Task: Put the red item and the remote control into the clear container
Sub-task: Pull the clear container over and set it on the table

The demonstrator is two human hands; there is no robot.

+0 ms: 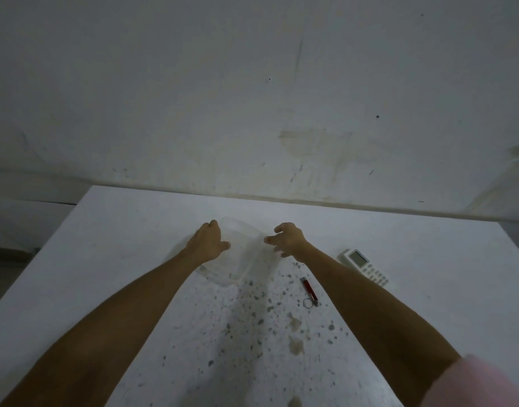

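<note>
While both hands are flanking the clear container (240, 251) mid-surface, the right hand (284, 239), seemingly loose and empty, is lying nearer the red item (309, 289) and remote control (364, 265), both pointing toward the surface's near-right corner; the left hand (207, 240) is resting at the container's side.

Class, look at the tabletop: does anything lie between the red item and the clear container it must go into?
Nothing visible does. The red item lies right of the clear container, with only bare speckled table between them; the right hand hovers above.
</note>
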